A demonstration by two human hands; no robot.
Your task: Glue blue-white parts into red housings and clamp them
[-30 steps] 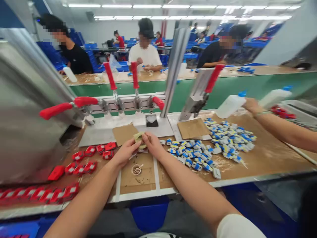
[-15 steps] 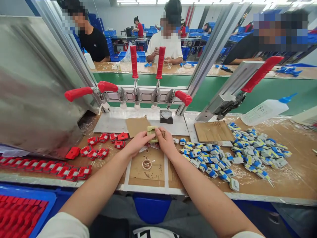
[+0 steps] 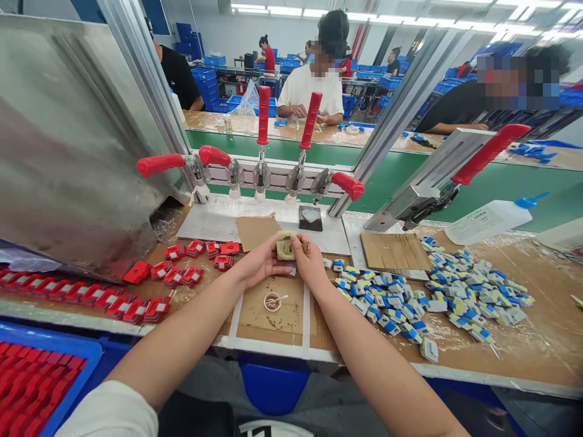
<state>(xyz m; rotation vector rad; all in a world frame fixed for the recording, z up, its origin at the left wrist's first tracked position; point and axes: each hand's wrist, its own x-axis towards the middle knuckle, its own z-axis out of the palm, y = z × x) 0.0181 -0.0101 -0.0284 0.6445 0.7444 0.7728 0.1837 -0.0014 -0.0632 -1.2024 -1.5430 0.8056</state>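
Note:
Between my hands, above the cardboard work mat [image 3: 291,325], is a small yellowish-beige square piece [image 3: 286,247]. My left hand [image 3: 261,264] grips its left side, with lower fingers extended beneath it. My right hand [image 3: 310,258] pinches the piece's right edge, and a small brown crumpled thing [image 3: 306,247] shows at its fingers. Below the hands, a small round white dish [image 3: 272,301] holds a thin white stick. Red parts [image 3: 191,276] lie left of my left hand. Blue, white and yellow parts [image 3: 387,297] are piled to the right of my right hand.
Red-handled toggle clamps [image 3: 262,173] stand on a metal frame behind the hands. A black block [image 3: 310,218] rests on the white base plate [image 3: 204,224]. A plastic bottle [image 3: 489,221] lies at right. People work across the bench. A blue crate [image 3: 93,355] is at lower left.
The view has shifted slightly, so the scene sits a little further right. The beige piece now shows a broader face, and my left hand's lower fingers are more extended under it.

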